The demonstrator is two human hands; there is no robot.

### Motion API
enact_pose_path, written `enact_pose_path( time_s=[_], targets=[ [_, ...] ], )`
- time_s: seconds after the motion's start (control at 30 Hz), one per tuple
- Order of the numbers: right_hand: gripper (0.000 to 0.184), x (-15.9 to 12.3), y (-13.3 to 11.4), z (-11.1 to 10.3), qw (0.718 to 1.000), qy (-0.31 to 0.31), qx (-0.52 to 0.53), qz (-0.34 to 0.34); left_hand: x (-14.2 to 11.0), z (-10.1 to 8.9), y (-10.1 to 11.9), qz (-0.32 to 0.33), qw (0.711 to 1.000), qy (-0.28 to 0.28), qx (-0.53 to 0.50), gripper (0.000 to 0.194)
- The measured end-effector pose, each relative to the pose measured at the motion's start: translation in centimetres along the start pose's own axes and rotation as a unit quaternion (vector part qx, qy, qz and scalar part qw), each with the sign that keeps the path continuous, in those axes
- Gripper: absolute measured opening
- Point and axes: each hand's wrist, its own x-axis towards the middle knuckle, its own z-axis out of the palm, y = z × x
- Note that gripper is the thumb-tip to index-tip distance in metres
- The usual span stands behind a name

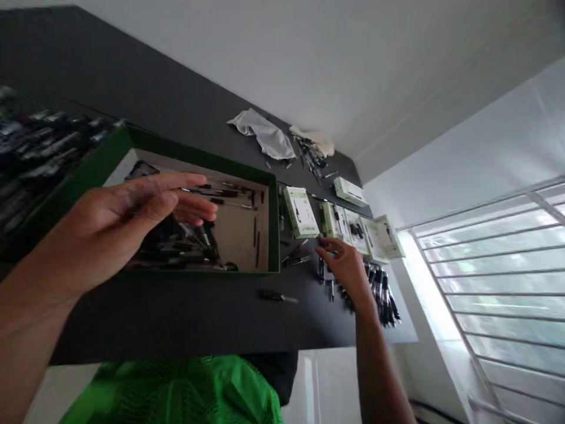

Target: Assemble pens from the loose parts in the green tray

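Your L hand (117, 227) hangs over the green box (274, 235), fingers extended, nothing held. Your R hand (346, 265) is curled at the loose pens (322, 271) on the bench (198, 318), nr the white-green carton (302, 213); can't tell if its fingers grip one. Pens prob. light, stiff, slick; pinch mid-barrel w/ thumb & index.

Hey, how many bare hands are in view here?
2: the left hand over the large green box, and the right hand near a small white-and-green carton. Neither is hidden.
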Motion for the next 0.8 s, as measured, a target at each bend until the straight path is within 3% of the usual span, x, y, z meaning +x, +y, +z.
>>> enact_pose_path(
  time_s=[0.2, 0.4, 0.6, 0.8],
  targets=[
    [0.037, 1.3, -2.8, 0.8, 0.996, 0.067, -0.051, -0.007, -0.2, -0.2, 0.4, 0.005, 1.000, -0.006, -0.007, 0.031],
    [0.035, 1.8, -4.5, 1.2, 0.988, 0.080, -0.129, 0.006, 0.1, -0.2, 1.0, 0.001, 1.000, -0.017, -0.014, 0.034],
    [0.033, 1.4, -5.0, 1.3, 0.983, 0.083, -0.161, 0.026, 0.2, -0.3, 1.1, 0.005, 1.000, -0.023, -0.013, 0.035],
    [0.036, 0.3, -4.4, 0.1, 0.981, 0.134, -0.137, 0.026, 0.2, -0.4, 1.2, 0.016, 0.999, -0.027, -0.008, 0.034]
  ],
)
